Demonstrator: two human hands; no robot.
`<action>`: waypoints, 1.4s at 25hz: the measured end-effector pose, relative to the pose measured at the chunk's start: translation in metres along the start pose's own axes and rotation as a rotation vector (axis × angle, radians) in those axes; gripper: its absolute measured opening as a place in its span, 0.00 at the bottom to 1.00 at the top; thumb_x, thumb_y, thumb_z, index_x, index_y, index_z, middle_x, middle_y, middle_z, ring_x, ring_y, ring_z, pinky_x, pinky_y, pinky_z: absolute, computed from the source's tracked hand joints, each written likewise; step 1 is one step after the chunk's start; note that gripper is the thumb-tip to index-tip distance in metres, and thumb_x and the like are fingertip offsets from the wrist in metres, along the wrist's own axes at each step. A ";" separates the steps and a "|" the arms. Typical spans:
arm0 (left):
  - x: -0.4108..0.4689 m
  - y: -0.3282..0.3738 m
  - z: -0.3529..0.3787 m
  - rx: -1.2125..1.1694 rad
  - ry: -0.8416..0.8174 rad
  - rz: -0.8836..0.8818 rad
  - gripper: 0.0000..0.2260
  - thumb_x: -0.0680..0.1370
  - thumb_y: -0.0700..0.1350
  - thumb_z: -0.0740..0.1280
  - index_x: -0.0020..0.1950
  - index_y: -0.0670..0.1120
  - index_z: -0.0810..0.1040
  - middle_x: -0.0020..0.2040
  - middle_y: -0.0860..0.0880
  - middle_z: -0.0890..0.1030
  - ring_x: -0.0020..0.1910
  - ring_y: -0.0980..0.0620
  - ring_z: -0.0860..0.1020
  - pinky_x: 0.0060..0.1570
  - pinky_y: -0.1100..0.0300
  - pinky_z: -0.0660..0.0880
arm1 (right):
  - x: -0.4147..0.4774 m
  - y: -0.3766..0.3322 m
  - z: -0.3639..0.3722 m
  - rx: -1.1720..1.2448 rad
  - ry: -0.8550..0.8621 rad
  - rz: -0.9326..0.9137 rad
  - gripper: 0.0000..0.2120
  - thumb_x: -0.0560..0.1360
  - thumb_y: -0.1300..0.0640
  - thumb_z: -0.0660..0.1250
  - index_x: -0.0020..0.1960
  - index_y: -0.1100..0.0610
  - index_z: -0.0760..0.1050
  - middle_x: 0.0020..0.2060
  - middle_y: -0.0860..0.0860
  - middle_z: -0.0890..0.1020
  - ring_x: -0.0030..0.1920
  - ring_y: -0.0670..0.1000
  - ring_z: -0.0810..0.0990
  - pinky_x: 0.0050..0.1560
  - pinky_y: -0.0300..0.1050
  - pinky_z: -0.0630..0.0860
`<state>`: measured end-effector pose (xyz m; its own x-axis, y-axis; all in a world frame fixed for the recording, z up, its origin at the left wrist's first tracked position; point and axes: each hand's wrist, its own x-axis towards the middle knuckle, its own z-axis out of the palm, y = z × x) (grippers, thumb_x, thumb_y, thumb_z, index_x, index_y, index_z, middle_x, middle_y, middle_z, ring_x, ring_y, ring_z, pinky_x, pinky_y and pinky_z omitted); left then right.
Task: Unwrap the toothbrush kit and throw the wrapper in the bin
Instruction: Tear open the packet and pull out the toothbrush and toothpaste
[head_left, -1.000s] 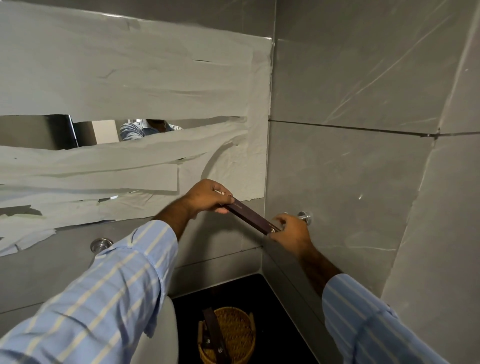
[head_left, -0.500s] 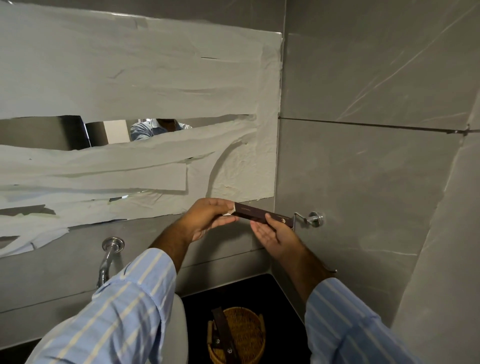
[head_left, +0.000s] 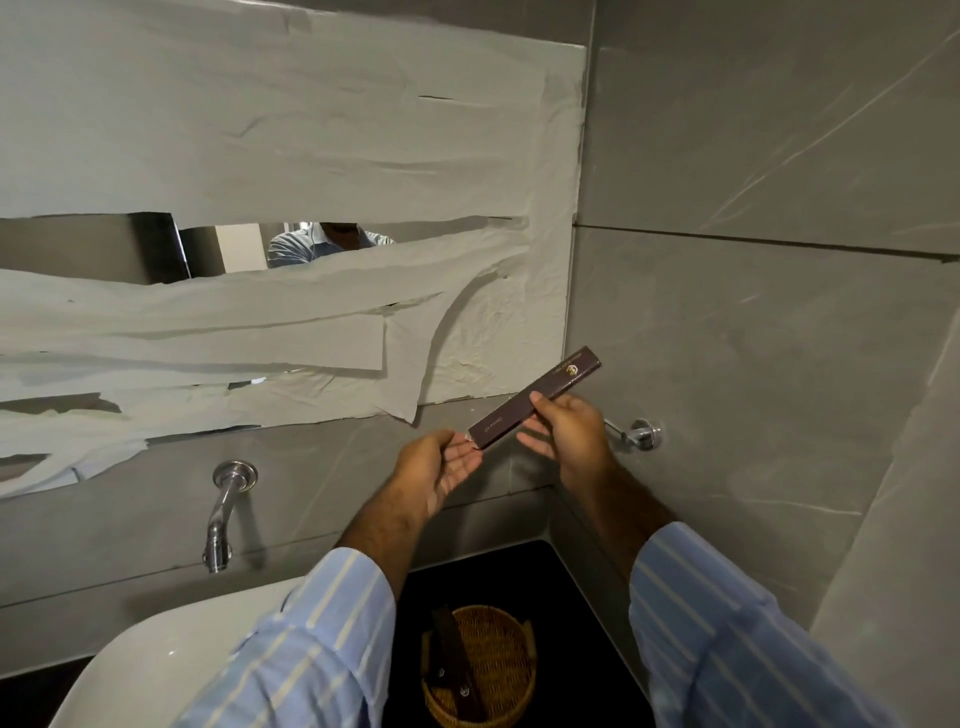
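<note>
Wicker basket (head_left: 488, 670) below holds 2 dark boxes (head_left: 452, 660).

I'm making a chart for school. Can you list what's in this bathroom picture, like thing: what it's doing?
box: long dark kit box, tilted, still closed
right hand: holds the box near its middle
left hand: open, fingertips at the box's lower end
basket: wicker, on the dark counter below, dark boxes inside
tap: on the wall, over the white sink
mirror: mostly covered with paper
</note>
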<state>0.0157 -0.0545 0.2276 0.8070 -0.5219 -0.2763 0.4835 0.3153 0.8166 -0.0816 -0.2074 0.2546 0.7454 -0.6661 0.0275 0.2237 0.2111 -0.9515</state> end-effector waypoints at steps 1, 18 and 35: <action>-0.001 -0.003 0.001 -0.046 0.003 -0.018 0.10 0.82 0.42 0.60 0.51 0.35 0.76 0.44 0.37 0.81 0.42 0.42 0.82 0.38 0.53 0.84 | 0.001 -0.004 0.002 -0.061 -0.007 -0.030 0.08 0.78 0.58 0.69 0.54 0.61 0.77 0.53 0.59 0.85 0.50 0.55 0.86 0.46 0.51 0.86; -0.012 -0.027 0.008 -0.140 -0.118 0.041 0.08 0.78 0.37 0.68 0.53 0.34 0.81 0.50 0.39 0.82 0.52 0.46 0.81 0.58 0.53 0.80 | 0.023 -0.014 0.026 -0.251 0.051 -0.093 0.13 0.82 0.52 0.62 0.62 0.58 0.71 0.55 0.58 0.83 0.48 0.57 0.86 0.41 0.53 0.86; -0.008 -0.041 0.005 -0.066 -0.137 0.140 0.15 0.79 0.34 0.66 0.64 0.28 0.74 0.53 0.36 0.80 0.45 0.48 0.80 0.44 0.61 0.83 | 0.024 -0.012 0.011 -0.227 -0.164 0.023 0.12 0.79 0.57 0.67 0.60 0.63 0.76 0.54 0.59 0.85 0.50 0.58 0.86 0.41 0.48 0.85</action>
<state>-0.0126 -0.0668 0.1988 0.8161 -0.5713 -0.0873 0.3950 0.4413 0.8057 -0.0596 -0.2186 0.2700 0.8446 -0.5341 0.0371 0.0731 0.0464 -0.9962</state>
